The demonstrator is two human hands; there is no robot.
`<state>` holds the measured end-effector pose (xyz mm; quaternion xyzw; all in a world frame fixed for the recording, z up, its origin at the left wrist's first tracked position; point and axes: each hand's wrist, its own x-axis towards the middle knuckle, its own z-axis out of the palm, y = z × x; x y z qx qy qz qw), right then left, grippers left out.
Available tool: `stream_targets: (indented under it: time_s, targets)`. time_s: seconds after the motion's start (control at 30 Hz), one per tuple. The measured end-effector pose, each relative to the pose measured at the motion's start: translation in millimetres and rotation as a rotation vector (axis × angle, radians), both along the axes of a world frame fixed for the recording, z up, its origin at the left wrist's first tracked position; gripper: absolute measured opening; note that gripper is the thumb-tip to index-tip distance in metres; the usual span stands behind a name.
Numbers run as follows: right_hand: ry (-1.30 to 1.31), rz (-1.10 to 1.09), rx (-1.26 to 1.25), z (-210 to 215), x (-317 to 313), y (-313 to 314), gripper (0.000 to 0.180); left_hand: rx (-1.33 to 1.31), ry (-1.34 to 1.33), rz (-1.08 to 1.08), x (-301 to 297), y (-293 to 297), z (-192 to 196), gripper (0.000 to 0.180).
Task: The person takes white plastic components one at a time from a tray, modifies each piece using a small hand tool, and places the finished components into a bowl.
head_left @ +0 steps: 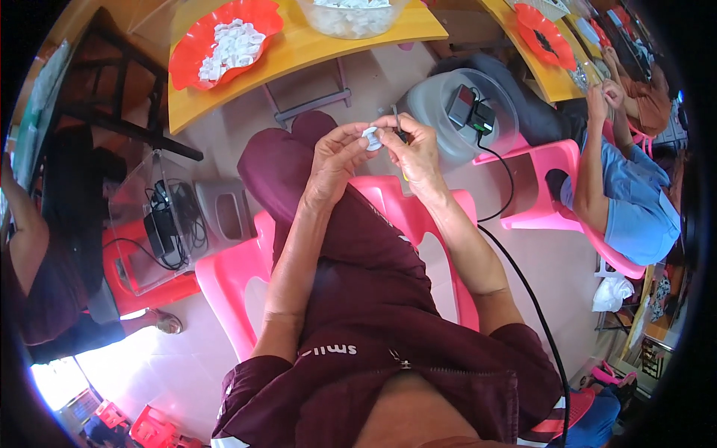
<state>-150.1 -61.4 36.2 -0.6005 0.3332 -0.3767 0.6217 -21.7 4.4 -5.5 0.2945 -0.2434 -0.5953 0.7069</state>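
Note:
My left hand (334, 158) pinches a small, roundish white piece (372, 140) between thumb and fingertips, above my lap. My right hand (418, 157) is closed beside it, its thumb and fingertips meeting the same piece. A slim dark tool (396, 115) stands up out of my right fingers, and a bit of yellow shows at the lower side of that hand. Its kind is unclear because the fingers cover most of it. On the table ahead, a red wavy-rimmed dish (183, 66) holds a heap of similar white pieces. A clear bowl (351, 28) next to it holds more.
The yellow table (299, 66) ends just beyond my hands. A translucent round tub (418, 112) with a black adapter (482, 117) stands right of them, a black cable (523, 276) trailing past my right arm. People sit on both sides. A clear box (134, 224) of cables is left.

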Motion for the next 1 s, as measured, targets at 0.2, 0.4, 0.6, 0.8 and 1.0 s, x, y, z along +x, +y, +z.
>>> stream_targets:
  time_s: [0.2,0.4,0.6,0.8,1.0]
  targets:
    - [-0.057,-0.03,0.186,0,-3,-6,0.025,0.019,0.027,0.032,3,3,0,0.029]
    - [-0.182,-0.037,0.258,-1,-5,-6,0.025,0.004,0.105,0.029,5,6,-2,0.03]
    - [-0.101,-0.033,0.148,-8,-2,-6,0.022,-0.06,0.192,-0.03,9,8,-5,0.028]
    - [-0.102,-0.014,0.126,0,0,0,0.026,-0.091,0.185,-0.019,8,8,-4,0.029]
    - [-0.047,0.001,0.121,3,-2,1,0.026,-0.093,0.157,0.003,7,9,-1,0.03]
